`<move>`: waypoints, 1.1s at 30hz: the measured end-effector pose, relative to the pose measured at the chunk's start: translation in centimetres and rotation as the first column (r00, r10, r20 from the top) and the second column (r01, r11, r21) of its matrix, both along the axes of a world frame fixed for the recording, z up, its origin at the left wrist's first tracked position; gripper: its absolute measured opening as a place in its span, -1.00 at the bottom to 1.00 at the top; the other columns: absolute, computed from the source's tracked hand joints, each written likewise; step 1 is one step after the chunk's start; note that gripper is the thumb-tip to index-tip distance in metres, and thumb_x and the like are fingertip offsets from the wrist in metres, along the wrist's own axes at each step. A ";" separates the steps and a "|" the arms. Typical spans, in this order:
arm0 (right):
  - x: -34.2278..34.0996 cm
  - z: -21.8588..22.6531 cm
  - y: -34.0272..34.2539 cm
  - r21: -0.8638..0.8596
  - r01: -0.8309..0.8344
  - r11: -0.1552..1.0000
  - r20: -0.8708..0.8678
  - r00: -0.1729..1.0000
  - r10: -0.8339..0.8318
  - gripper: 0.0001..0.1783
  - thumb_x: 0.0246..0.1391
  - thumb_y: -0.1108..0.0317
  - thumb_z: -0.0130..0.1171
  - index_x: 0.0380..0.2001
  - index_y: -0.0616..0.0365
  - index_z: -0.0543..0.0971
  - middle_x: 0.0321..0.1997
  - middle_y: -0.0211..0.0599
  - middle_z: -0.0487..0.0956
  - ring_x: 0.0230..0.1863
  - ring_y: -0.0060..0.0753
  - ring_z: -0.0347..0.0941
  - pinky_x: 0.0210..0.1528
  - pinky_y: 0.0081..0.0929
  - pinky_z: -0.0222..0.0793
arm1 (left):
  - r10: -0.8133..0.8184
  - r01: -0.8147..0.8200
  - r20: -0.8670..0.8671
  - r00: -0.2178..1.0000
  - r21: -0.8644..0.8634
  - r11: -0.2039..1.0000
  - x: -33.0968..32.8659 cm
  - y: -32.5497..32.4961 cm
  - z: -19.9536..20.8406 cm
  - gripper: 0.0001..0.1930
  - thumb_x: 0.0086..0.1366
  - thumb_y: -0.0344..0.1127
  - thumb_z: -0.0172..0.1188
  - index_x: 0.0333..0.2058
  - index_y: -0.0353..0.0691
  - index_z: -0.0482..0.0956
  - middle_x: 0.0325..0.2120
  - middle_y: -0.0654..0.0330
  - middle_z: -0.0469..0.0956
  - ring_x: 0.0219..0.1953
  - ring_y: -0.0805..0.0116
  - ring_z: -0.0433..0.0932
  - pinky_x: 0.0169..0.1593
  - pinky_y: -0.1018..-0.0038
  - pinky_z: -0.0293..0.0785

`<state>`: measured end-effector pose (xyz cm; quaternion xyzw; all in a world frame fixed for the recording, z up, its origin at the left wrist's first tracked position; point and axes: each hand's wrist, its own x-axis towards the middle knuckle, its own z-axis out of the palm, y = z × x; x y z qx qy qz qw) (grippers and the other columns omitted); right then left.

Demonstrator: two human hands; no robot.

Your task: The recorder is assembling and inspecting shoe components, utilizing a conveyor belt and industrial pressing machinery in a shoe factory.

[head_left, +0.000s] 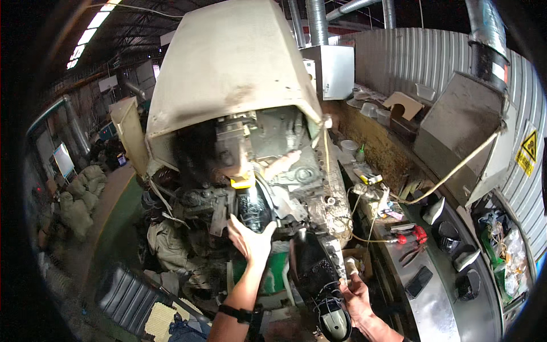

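In the middle stands a shoe-making machine with a large cream hood [228, 62] and a yellow block [243, 182] over its working spot. My left hand [250, 238] reaches in under the hood, thumb and fingers curled round the end of a shiny black shoe piece [253, 208] below that block. Lower right, a black lace-up shoe [327, 302] with a pale toe points toward me. My right hand [358, 299] is closed at its right side, the fingertips by the laces. Something pale beside those fingers is hard to make out.
On the right, a metal bench [430, 308] carries a phone [419, 282], a red power tool [411, 235] and pliers [411, 256]. A conveyor belt [489, 308] holds several shoe parts. A black padded chair [128, 299] stands at lower left. Sacks [80, 202] lie farther left.
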<state>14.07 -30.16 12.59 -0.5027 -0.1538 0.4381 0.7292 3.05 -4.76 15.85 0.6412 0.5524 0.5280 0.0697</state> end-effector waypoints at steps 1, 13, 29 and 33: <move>-0.4 -1.6 2.3 0.053 0.001 0.999 0.067 0.998 -0.005 -0.41 0.23 0.32 0.20 0.26 0.19 0.26 -0.22 -0.49 0.49 -0.29 -0.75 0.34 -0.29 -0.75 0.32 | -0.094 0.108 0.064 0.993 -0.265 0.958 -1.0 1.5 -0.5 -0.07 -0.09 -0.21 0.51 0.23 -0.30 0.19 0.02 -0.20 0.44 0.02 -0.16 0.45 0.11 0.11 0.37; -4.8 0.0 15.6 -0.043 -0.073 0.996 -0.044 0.996 0.071 -0.61 0.19 0.32 0.20 0.01 0.27 0.40 -0.21 -0.30 0.53 -0.23 -0.51 0.42 -0.18 -0.48 0.41 | -0.376 0.704 0.606 0.701 -0.501 0.504 -14.5 0.8 -12.1 -0.36 0.23 -0.15 0.29 0.15 -0.44 0.33 0.05 0.00 0.50 0.11 0.22 0.46 0.25 0.34 0.29; -4.6 -0.8 24.6 -0.163 -0.145 0.976 -0.135 0.983 0.124 -0.88 0.27 0.29 0.09 -0.26 -0.02 0.36 -0.48 -0.42 0.38 -0.45 -0.59 0.28 -0.40 -0.50 0.34 | 0.152 0.796 0.932 0.329 -0.360 0.486 -8.4 5.0 -6.9 -0.77 0.36 -0.28 0.11 -0.22 -0.34 0.62 -0.29 0.14 0.63 -0.28 0.36 0.55 -0.16 0.38 0.49; -0.6 -13.0 26.5 0.011 0.005 1.000 0.389 0.921 -0.009 -0.57 0.27 0.27 0.10 0.12 0.21 0.34 -0.47 -0.53 0.40 -0.54 -0.75 0.22 -0.51 -0.70 0.17 | -0.093 0.430 0.680 0.727 -0.346 0.834 -4.5 4.8 -12.4 -0.58 0.32 -0.34 0.22 -0.69 -0.28 0.29 -0.69 0.48 0.14 -0.57 0.63 0.05 -0.55 0.46 -0.03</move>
